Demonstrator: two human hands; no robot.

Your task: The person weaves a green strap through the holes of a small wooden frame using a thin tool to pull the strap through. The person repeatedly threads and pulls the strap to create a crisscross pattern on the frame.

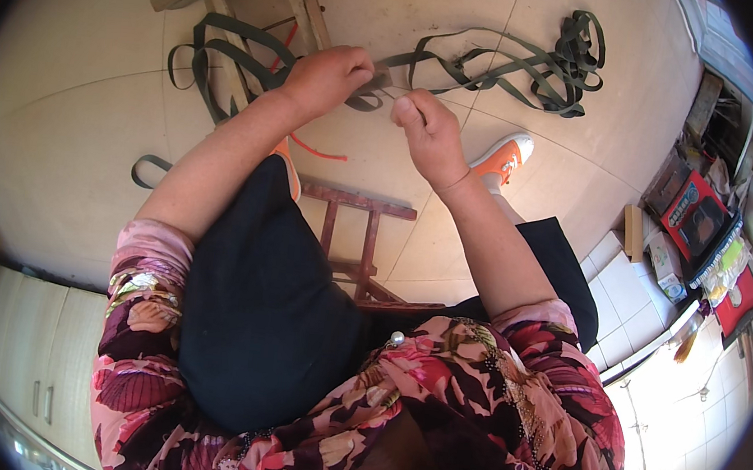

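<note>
My left hand (327, 81) is closed on a dark green webbing strap (381, 78), gripping it in front of the wooden frame. My right hand (430, 135) is a short way to the right, its thumb and fingers pinched together. A thin strand (390, 95), blurred and hard to make out, runs from the strap to those fingertips. Under the strap hangs a small webbing loop (365, 102). More webbing (250, 29) drapes over the wooden frame (225, 37), left of my left hand. To the right, loose lengths lead to a tangled webbing heap (562, 69) on the floor.
A red cord (316, 151) dangles below the left hand. Between my legs stands a red-brown wooden stool (371, 234). Orange shoes (503, 157) rest on the tiled floor (84, 159). Boxes (666, 263) and clutter line the right side; pale cabinets (33, 338) stand at left.
</note>
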